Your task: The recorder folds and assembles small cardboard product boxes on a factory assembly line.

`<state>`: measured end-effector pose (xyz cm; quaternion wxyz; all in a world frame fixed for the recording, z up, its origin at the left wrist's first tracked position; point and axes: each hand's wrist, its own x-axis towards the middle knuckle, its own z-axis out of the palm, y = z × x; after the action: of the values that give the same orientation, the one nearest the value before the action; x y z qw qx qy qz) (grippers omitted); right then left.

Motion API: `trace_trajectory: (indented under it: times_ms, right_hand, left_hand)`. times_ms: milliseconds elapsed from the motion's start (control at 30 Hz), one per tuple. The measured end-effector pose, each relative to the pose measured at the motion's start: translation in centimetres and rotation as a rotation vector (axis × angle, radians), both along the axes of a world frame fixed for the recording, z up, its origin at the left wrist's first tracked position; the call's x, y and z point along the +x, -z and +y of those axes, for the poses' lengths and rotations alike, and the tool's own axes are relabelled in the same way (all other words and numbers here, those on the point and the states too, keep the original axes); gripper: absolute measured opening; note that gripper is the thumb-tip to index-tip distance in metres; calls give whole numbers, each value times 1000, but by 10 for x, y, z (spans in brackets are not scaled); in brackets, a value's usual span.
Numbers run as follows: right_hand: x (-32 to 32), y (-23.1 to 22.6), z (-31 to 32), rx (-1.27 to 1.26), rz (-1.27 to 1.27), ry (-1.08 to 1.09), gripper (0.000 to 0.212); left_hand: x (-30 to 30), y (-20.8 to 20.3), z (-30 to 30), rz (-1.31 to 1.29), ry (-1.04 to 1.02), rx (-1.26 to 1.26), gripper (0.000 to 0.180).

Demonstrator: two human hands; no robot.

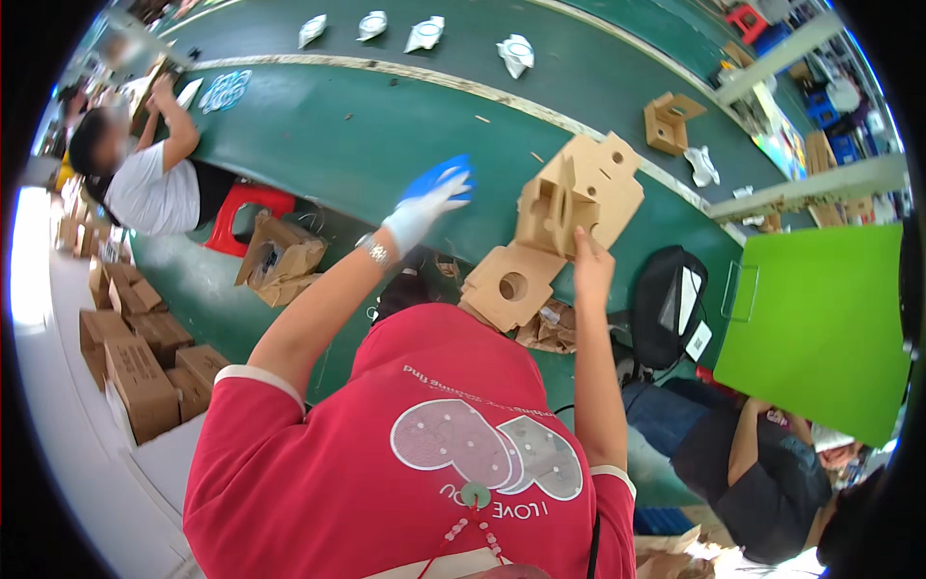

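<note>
A brown cardboard box (542, 207) lies unfolded at the near edge of the green table, its inner panels raised and several round holes cut in it. One flap (490, 292) with a large round hole hangs over the edge toward me. My right hand (592, 272), bare, pinches the near right part of this box, thumb and fingertips at a panel. To the left, my left hand (429, 205) wears a white glove with blue fingertips. Its fingers are stretched out over the table, apart from the box, and hold nothing.
Several white wrapped packets (424, 35) and another open cardboard box (667, 124) rest on the dark belt beyond. A black bag (667, 307) and green board (810, 333) stand right. One person (154, 183) sits left, another (748, 463) lower right. Cartons (145, 386) fill the left.
</note>
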<state>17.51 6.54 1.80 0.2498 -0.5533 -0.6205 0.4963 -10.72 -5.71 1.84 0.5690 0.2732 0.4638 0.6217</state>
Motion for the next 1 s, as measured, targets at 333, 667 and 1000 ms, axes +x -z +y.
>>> trace_trajectory:
  times_ms: [333, 667, 1000]
  right_hand:
    - [-19, 25, -35, 329, -217, 4, 37]
    - [-10, -3, -17, 259, -353, -193, 26]
    - [-12, 7, -7, 418, -486, -326, 30]
  left_hand:
    - [101, -40, 37, 1098, 103, 343, 118]
    - [92, -4, 16, 825, 65, 314, 100]
    - [120, 12, -3, 710, -102, 236, 98]
